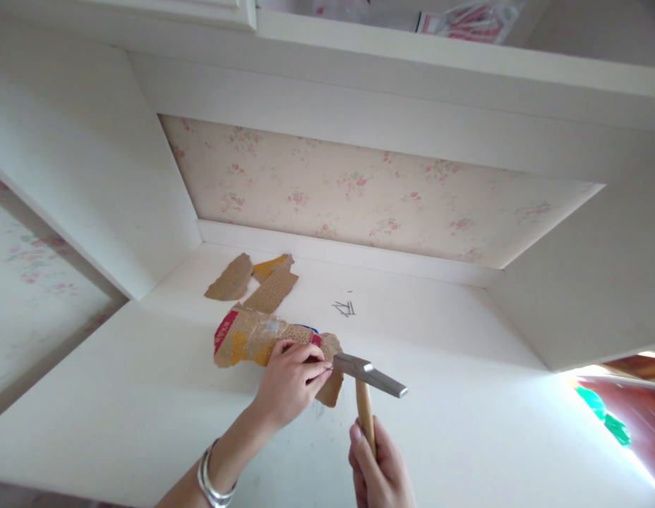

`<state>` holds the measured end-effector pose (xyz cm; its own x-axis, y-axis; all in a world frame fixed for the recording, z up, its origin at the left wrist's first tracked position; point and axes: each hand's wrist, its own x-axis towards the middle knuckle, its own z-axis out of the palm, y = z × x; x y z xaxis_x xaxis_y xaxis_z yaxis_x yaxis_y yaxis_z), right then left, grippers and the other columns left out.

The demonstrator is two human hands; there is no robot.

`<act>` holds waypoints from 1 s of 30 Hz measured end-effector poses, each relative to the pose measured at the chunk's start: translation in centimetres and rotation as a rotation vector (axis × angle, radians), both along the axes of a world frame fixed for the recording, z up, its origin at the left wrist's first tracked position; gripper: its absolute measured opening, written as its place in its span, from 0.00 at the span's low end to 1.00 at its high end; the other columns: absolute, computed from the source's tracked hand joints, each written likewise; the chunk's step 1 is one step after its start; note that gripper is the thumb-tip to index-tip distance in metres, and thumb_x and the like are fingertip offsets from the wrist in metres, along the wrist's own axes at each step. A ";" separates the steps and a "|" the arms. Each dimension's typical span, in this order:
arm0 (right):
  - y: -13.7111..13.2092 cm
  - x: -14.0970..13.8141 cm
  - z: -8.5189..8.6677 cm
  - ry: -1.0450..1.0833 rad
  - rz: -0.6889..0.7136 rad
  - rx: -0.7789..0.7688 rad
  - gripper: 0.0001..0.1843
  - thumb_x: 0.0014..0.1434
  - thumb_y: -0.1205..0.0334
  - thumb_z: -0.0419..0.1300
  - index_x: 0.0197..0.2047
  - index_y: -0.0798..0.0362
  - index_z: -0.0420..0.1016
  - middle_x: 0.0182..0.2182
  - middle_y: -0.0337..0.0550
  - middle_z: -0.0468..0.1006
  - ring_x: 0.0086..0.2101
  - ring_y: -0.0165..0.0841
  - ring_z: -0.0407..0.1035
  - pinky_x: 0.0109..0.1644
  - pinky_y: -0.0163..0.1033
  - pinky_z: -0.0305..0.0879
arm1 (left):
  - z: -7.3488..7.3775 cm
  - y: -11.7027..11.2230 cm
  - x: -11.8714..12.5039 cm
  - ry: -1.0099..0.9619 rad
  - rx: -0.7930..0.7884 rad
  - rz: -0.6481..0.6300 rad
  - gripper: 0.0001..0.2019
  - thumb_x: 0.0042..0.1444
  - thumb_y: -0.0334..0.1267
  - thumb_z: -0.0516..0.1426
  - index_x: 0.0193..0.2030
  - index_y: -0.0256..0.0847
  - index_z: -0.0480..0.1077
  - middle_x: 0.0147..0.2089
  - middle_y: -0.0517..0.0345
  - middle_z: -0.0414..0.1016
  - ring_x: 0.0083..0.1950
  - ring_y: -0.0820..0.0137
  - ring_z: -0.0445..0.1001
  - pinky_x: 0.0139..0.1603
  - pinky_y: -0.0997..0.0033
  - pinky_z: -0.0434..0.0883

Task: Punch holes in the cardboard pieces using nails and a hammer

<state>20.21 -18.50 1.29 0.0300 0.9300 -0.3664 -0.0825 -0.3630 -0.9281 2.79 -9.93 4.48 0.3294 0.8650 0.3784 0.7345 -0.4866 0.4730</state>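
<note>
My right hand grips the wooden handle of a hammer. The grey metal head lies right beside the fingertips of my left hand. Those fingers are pinched together over a cardboard piece with printed red and yellow patches, clear tape and many small holes. Whatever sits in the pinch is too small or hidden to make out. A torn brown flap sticks out under the hammer head. Several thin nails lie loose on the white surface beyond my hands.
Torn cardboard scraps lie at the back left on the white desktop. White panels rise on both sides, and a shelf with plastic-wrapped items crosses above. Something green shows past the right edge.
</note>
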 end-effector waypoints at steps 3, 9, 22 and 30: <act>0.1 0.1 0.2 -0.004 -0.005 0.002 0.28 0.53 0.33 0.60 0.26 0.48 0.58 0.14 0.24 0.53 0.14 0.21 0.44 0.14 0.27 0.40 | -0.1 0.0 0.0 0.002 -0.007 -0.007 0.07 0.63 0.40 0.57 0.38 0.50 0.78 0.39 0.66 0.79 0.42 0.72 0.74 0.52 0.59 0.56; 0.0 0.0 0.5 0.011 -0.015 -0.007 0.28 0.52 0.33 0.60 0.26 0.48 0.58 0.15 0.24 0.51 0.14 0.20 0.43 0.13 0.26 0.41 | -0.4 0.2 -0.1 0.000 -0.024 0.012 0.09 0.58 0.46 0.62 0.44 0.50 0.77 0.42 0.64 0.78 0.44 0.69 0.74 0.54 0.58 0.57; -0.1 0.1 -0.1 -0.069 0.037 -0.015 0.28 0.52 0.32 0.60 0.26 0.48 0.58 0.14 0.24 0.53 0.14 0.20 0.45 0.13 0.26 0.41 | -0.5 0.1 0.0 0.002 -0.014 0.077 0.18 0.51 0.45 0.66 0.50 0.49 0.74 0.48 0.58 0.76 0.50 0.62 0.72 0.55 0.57 0.61; 0.2 0.0 -0.4 -0.037 0.015 0.025 0.27 0.53 0.34 0.60 0.26 0.48 0.58 0.14 0.25 0.54 0.14 0.21 0.46 0.14 0.27 0.43 | -0.6 0.0 0.1 -0.006 -0.020 0.101 0.23 0.49 0.45 0.67 0.52 0.48 0.72 0.51 0.57 0.75 0.53 0.60 0.71 0.56 0.56 0.61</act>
<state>20.24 -18.27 0.90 0.0288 0.9393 -0.3418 -0.0429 -0.3405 -0.9393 2.84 -9.89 3.89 0.2379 0.9013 0.3619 0.7768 -0.4003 0.4863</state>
